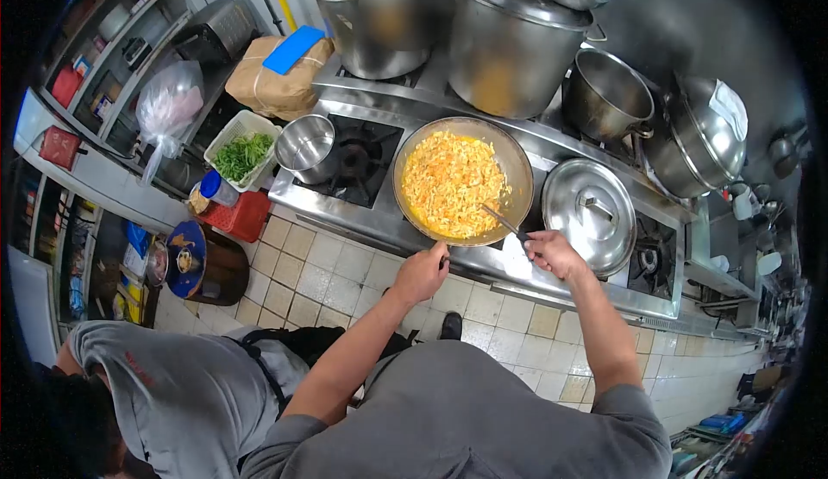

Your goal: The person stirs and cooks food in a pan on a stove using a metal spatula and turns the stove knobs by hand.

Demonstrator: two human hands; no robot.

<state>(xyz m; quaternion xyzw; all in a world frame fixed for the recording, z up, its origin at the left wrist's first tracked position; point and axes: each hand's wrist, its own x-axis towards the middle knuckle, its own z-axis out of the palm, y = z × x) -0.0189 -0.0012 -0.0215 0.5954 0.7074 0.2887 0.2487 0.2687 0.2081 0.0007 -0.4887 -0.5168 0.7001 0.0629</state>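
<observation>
A wide pan [518, 162] sits on the stove, filled with yellow-orange chopped food [453, 181]. My left hand [422, 273] is closed round the pan's handle at its near edge. In my right hand [555, 253], beside the pan's lower right rim, is the handle of a metal utensil [498, 218], its far end down in the food. Right of the pan lies a round steel lid [589, 214], close to my right hand. A small steel pot [306, 147] stands to the left of the pan, next to a bare burner [358, 153].
Large lidded pots [517, 39] and an open pot [611, 95] stand behind. At left are a basket of greens [244, 153], a red crate [237, 217] and a blue-rimmed bin [186, 259]. Another person [181, 393] in grey is close at my left.
</observation>
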